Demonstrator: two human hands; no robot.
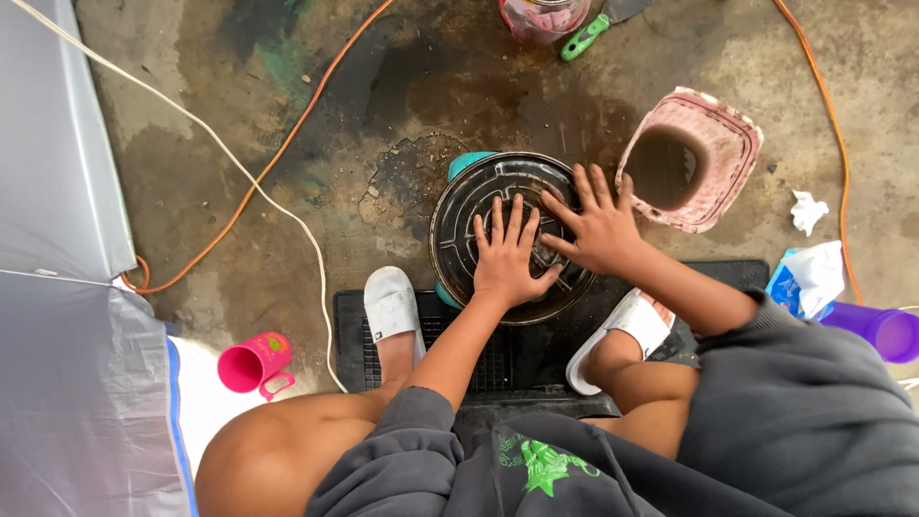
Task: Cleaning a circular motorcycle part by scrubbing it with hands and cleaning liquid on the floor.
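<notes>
Fingers of the left hand (510, 257) and right hand (595, 225) lie spread flat, gripping nothing, on a round dark lid (479, 225) between two white sandals; just right stands a pink bucket (732, 129), a pink cup (251, 365) well left

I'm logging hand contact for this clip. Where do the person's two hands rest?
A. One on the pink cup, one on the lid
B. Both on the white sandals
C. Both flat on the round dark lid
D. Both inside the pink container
C: the left hand and right hand lie palm-down, fingers spread, on the round dark lid, apart from the pink cup and pink container.
</notes>
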